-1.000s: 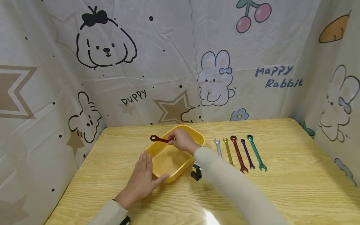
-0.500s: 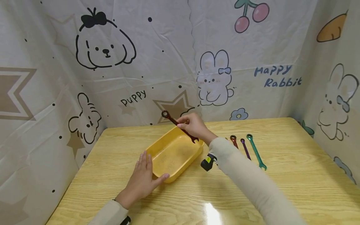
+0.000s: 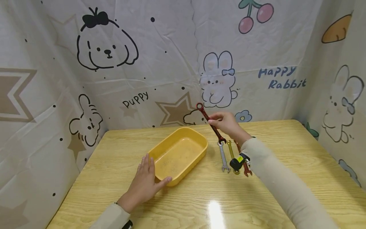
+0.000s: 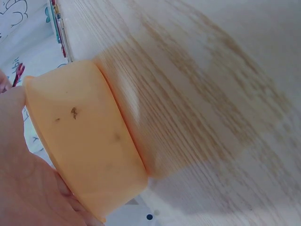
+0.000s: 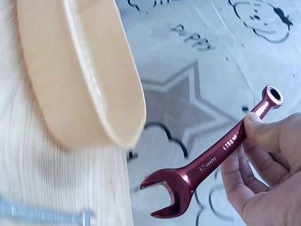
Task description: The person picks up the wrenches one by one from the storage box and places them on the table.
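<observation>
My right hand (image 3: pixel 228 124) pinches a dark red combination wrench (image 3: pixel 216 131) between thumb and fingers, holding it tilted above the table. Its ratchet ring end points up and left; the open-ended jaw points down, as the right wrist view also shows on the wrench (image 5: pixel 207 162). My left hand (image 3: pixel 142 183) rests against the near left end of a yellow plastic bin (image 3: pixel 178 156), fingers straight and thumb along the rim. Below the right hand lie a silver wrench (image 3: pixel 223 159), a yellow wrench (image 3: pixel 230 149) and another red wrench (image 3: pixel 247 170), partly covered by the arm.
Everything stands on a wood-grain table (image 3: pixel 183 206). A printed cloth (image 3: pixel 137 76) hangs behind it and along both sides. The bin holds nothing inside. My right sleeve (image 3: pixel 274 171) hides part of the table's right side.
My right hand has lifted the dark red wrench up from the bin and carried it right, over the row of wrenches. The purple and teal wrenches are now hidden. My left hand has not moved.
</observation>
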The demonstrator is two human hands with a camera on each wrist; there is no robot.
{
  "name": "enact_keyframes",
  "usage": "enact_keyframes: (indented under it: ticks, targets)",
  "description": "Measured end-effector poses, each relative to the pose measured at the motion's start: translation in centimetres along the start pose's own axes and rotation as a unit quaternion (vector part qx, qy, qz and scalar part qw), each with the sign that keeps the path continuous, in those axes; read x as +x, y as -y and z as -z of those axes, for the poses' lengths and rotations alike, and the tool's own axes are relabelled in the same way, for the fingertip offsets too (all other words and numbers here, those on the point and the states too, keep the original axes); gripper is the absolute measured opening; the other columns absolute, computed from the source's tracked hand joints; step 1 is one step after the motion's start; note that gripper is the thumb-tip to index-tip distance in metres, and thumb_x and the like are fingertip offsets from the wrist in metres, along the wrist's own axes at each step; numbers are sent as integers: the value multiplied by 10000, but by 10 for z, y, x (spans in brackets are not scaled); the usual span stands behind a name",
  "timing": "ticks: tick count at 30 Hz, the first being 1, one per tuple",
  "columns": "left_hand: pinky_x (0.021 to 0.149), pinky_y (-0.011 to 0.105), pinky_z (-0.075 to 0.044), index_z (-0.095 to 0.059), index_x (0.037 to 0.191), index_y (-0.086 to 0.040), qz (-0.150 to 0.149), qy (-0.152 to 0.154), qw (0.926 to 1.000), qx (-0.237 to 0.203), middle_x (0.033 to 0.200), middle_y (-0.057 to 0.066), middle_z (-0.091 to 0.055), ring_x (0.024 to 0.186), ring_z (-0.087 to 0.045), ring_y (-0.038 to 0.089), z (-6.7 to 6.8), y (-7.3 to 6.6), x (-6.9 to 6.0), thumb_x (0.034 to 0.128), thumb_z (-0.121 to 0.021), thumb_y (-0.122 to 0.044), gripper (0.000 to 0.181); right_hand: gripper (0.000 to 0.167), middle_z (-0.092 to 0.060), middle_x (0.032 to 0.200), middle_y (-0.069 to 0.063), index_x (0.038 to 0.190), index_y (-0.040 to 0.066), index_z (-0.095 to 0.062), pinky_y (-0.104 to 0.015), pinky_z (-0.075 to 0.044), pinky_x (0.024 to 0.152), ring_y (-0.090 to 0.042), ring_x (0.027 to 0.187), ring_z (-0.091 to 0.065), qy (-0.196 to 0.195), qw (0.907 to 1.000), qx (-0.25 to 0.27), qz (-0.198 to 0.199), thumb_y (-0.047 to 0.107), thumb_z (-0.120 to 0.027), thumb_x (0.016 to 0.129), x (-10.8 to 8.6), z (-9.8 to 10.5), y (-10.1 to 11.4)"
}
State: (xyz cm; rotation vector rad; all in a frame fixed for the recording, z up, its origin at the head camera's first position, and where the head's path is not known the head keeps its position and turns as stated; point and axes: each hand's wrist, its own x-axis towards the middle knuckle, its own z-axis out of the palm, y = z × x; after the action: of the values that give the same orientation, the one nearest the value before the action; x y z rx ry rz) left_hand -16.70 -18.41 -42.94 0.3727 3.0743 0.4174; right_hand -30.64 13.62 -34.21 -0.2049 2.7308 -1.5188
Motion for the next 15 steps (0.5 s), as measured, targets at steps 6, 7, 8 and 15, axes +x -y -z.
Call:
enact_keyframes:
  ticks: [6, 7, 8, 15]
  targets:
    - [1147, 549, -94, -109, 1471, 124, -11, 6, 10000, -5, 1551, 293, 51, 1440, 10, 429, 1, -1, 2, 843, -381, -781, 1134, 323, -599, 1189, -169, 1210, 18, -637, -388, -506, 834, -284, 1000, -582, -134, 9997, -137, -117, 221, -601, 962, -13, 37, -32]
    - [1147, 549, -93, -108, 1471, 124, 1, 11, 10000, -20, 1552, 292, 53, 1440, 16, 426, 1, -1, 2, 844, -387, -778, 1133, 328, -590, 1194, -180, 1218, 4, -628, -390, -515, 836, -289, 1001, -586, -158, 9997, -142, -141, 211, -592, 967, -15, 43, -38]
    - [1146, 551, -91, -105, 1471, 124, 11, 26, 10000, -37, 1552, 291, 56, 1439, 23, 424, 1, -1, 2, 844, -389, -777, 1134, 334, -581, 1200, -191, 1224, -10, -619, -399, -521, 848, -291, 1004, -593, -189, 9995, -164, -170, 204, -585, 970, -18, 48, -44]
    - [1144, 554, -100, -114, 1472, 123, 39, 44, 10000, -16, 1553, 289, 56, 1439, 4, 435, 0, -1, 1, 841, -378, -785, 1136, 375, -598, 1172, -259, 1237, -89, -580, -410, -545, 848, -172, 902, -635, -377, 9982, -163, -447, 178, -572, 974, -34, 82, -86]
